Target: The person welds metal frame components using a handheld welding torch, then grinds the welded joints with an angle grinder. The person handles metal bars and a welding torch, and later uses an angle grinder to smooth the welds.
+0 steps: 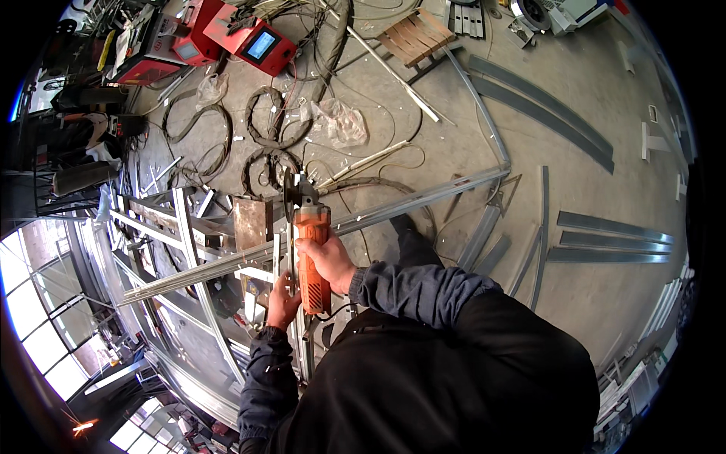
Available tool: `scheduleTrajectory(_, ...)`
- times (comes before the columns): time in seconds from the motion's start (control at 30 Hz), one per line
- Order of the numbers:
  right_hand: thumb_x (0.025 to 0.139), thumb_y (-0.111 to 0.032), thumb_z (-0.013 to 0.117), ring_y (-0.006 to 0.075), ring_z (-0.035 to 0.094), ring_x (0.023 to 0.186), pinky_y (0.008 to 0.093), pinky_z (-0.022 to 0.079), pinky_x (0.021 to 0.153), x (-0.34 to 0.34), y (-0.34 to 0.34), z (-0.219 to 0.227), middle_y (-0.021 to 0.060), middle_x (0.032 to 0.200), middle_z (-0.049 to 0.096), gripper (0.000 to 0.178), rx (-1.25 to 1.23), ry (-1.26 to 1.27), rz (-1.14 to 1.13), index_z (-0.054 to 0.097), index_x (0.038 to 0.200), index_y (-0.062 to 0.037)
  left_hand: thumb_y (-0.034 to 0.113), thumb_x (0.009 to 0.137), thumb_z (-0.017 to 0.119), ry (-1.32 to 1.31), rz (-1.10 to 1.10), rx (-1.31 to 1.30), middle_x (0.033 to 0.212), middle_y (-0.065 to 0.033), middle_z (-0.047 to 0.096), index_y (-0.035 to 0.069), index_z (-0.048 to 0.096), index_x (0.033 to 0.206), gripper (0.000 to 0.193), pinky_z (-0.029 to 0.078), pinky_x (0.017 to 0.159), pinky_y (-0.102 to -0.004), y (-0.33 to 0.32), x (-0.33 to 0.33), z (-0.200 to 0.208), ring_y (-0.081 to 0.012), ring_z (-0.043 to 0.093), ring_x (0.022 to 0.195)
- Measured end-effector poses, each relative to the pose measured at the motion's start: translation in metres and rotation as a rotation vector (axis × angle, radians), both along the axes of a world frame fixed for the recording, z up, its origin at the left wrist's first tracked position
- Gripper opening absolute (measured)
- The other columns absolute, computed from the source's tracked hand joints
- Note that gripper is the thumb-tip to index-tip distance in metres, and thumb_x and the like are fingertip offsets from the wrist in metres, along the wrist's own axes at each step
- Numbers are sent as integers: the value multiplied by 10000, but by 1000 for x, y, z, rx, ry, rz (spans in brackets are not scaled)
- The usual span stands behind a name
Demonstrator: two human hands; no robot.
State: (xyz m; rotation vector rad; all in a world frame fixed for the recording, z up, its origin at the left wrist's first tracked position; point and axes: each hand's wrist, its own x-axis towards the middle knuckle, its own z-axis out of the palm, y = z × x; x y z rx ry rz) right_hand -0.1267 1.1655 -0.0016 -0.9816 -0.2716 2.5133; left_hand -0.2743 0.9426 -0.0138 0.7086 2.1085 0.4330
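My right hand (330,261) is wrapped round the orange body of an angle grinder (312,293). The grinder points away from me, and its dark disc (288,189) stands edge-on at the far end. Just left of the tool, my left hand (282,306) is closed at a narrow silver metal bar (277,256); its fingers are partly hidden. Beneath both hands, long metal profiles (386,210) run slantwise from lower left to upper right. A rusty brown metal plate (252,221) lies left of the disc.
Coiled dark cables (274,121) and a crumpled plastic bag (344,125) lie on the floor ahead. A red machine with a screen (249,38) stands far left, a wooden slatted stool (414,36) farther right. Flat metal strips (609,240) lie at right. Sparks (83,427) glow at lower left.
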Motion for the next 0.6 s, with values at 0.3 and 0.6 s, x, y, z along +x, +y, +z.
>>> scheduleTrajectory(0.3,991,-205,804,121,619,1071,331,543,952,2,-43,43,27,1240,626,577,63,1,52,470,1447,-87,85,961,728,-466,401,218,1470,-193,644,-41,450,1592,701,487,1144,-401,18,51,164,-264,642,1337)
scheduleTrajectory(0.6,1023,-246,751,181,600,1183,364,515,1031,-26,-62,47,114,1322,577,592,232,-115,133,368,1421,-33,218,740,853,148,154,39,1330,-235,708,41,459,1590,954,542,1053,-430,75,69,159,-361,705,1250)
